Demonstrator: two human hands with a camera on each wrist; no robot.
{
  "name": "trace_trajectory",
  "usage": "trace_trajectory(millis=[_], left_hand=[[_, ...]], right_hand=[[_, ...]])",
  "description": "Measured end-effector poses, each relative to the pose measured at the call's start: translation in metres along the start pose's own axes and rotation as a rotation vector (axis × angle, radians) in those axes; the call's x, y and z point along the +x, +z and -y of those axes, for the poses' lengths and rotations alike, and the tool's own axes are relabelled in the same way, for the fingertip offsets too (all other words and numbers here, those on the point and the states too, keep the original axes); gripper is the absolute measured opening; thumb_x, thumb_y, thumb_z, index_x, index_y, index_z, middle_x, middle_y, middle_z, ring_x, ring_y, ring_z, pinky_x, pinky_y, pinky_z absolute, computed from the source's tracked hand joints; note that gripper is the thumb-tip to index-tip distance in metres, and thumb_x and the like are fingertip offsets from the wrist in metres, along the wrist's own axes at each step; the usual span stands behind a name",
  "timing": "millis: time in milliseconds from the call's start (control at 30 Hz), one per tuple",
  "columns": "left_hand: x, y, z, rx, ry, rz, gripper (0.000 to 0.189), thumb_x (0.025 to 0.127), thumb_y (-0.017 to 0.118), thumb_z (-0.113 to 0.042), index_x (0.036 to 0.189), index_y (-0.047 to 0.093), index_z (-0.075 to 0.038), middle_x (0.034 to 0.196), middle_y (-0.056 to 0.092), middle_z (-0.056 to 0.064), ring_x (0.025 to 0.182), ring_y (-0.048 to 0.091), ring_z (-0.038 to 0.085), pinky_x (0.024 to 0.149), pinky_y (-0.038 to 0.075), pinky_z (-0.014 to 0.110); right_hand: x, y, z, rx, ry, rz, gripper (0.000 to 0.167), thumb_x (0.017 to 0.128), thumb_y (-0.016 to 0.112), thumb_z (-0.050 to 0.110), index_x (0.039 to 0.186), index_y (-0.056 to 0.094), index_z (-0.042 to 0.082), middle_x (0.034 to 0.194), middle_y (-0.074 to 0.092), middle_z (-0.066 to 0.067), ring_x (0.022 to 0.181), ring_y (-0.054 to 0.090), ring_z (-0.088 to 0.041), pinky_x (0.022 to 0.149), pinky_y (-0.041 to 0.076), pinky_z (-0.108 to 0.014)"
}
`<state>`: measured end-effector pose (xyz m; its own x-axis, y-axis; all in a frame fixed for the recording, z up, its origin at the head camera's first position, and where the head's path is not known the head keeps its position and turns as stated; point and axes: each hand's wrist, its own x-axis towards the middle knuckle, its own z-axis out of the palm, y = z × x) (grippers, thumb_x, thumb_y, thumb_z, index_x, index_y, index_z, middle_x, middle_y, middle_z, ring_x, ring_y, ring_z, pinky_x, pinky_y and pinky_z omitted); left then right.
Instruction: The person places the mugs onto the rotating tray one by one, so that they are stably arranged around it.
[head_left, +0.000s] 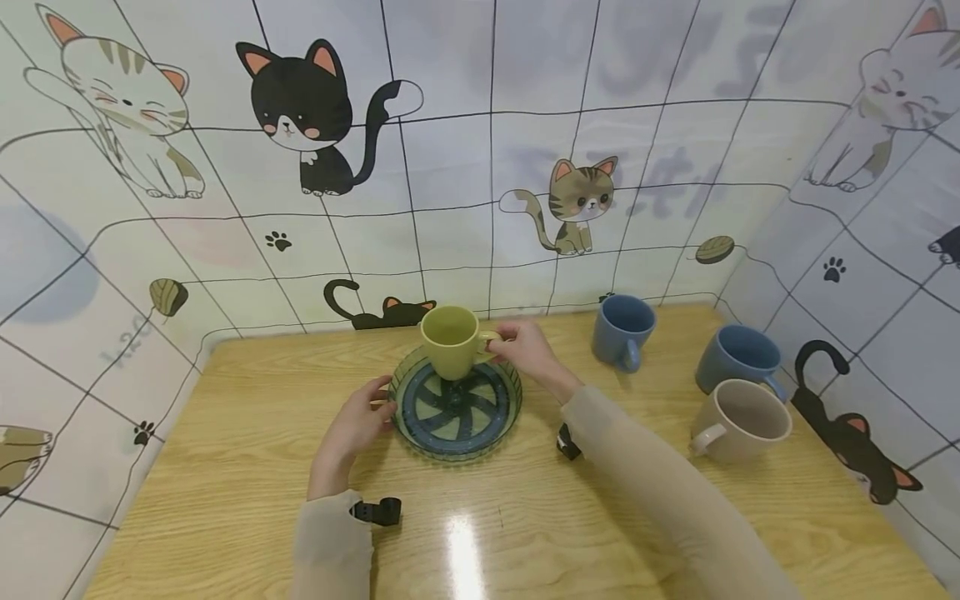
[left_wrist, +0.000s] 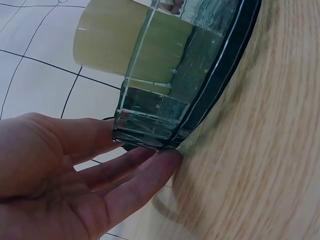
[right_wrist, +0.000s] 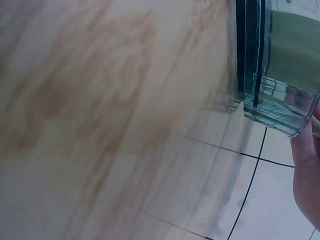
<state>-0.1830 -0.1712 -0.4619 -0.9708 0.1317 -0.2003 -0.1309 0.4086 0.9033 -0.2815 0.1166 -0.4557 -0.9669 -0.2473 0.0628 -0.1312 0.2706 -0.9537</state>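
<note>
A yellow-green mug (head_left: 450, 346) stands at the back of a round, clear greenish glass dish (head_left: 456, 433) with a blue swirl pattern on its bottom. My right hand (head_left: 527, 350) pinches the mug's handle from the right. At the dish's left side my left hand (head_left: 358, 423) rests its fairly straight fingers against the glass wall. The left wrist view shows those fingers (left_wrist: 142, 187) touching the dish's lower edge and side, with the mug (left_wrist: 115, 40) seen partly through the glass. In the right wrist view, only part of my right hand (right_wrist: 307, 185) appears.
Two blue mugs (head_left: 621, 329) (head_left: 738, 358) stand on the wooden table (head_left: 262, 400) at the right, toward the back. Beside the farther-right one is a beige mug (head_left: 738, 425). A cat-patterned tiled covering (head_left: 450, 167) rises behind the table and along both sides.
</note>
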Motion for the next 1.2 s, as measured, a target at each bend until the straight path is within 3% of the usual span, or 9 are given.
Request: trace_trajectory(millis=[233, 533, 900, 1067, 1200], left_hand=[[0.0, 0.0001, -0.0018, -0.013, -0.01, -0.003, 0.053, 0.102, 0.047, -0.002, 0.152, 0.029, -0.002, 0.141, 0.041, 0.029, 0.122, 0.051, 0.041, 0.088, 0.054, 0.044], [-0.001, -0.0004, -0.001, -0.012, -0.014, -0.007, 0.053, 0.102, 0.047, -0.001, 0.152, 0.029, -0.002, 0.141, 0.041, 0.029, 0.121, 0.051, 0.041, 0.089, 0.053, 0.044], [-0.001, -0.0004, -0.0032, -0.013, -0.027, -0.003, 0.053, 0.103, 0.046, -0.003, 0.152, 0.029, -0.004, 0.142, 0.04, 0.028, 0.122, 0.051, 0.04, 0.089, 0.053, 0.043], [-0.0005, -0.0003, -0.0025, -0.016, -0.027, -0.004, 0.053, 0.102, 0.047, -0.003, 0.152, 0.029, -0.004, 0.142, 0.04, 0.028, 0.121, 0.052, 0.04, 0.088, 0.054, 0.043], [0.0005, -0.001, -0.0021, -0.011, -0.019, -0.005, 0.053, 0.102, 0.047, -0.002, 0.152, 0.029, -0.003, 0.142, 0.04, 0.028, 0.121, 0.052, 0.04, 0.087, 0.054, 0.042]], right_hand=[[-0.0012, -0.0019, 0.0043, -0.002, 0.014, 0.017, 0.016, 0.09, 0.064, 0.001, 0.104, 0.07, -0.005, 0.101, 0.068, -0.019, 0.087, 0.067, -0.044, 0.077, 0.058, -0.045], [0.0013, -0.001, -0.0004, -0.025, 0.009, 0.013, 0.014, 0.09, 0.063, 0.002, 0.101, 0.071, -0.001, 0.096, 0.068, -0.014, 0.085, 0.069, -0.039, 0.075, 0.059, -0.042], [-0.0019, -0.0025, -0.0007, -0.028, -0.018, 0.033, 0.019, 0.093, 0.059, -0.003, 0.11, 0.068, -0.006, 0.106, 0.066, -0.019, 0.09, 0.068, -0.036, 0.077, 0.058, -0.042], [-0.0049, -0.0059, 0.0016, -0.091, -0.035, 0.085, 0.021, 0.093, 0.058, -0.001, 0.112, 0.066, -0.005, 0.1, 0.066, -0.023, 0.081, 0.068, -0.04, 0.066, 0.059, -0.044], [-0.0059, -0.0085, 0.0041, -0.181, -0.061, 0.124, 0.028, 0.09, 0.059, 0.002, 0.117, 0.065, 0.001, 0.09, 0.068, -0.023, 0.067, 0.065, -0.034, 0.051, 0.052, -0.036]])
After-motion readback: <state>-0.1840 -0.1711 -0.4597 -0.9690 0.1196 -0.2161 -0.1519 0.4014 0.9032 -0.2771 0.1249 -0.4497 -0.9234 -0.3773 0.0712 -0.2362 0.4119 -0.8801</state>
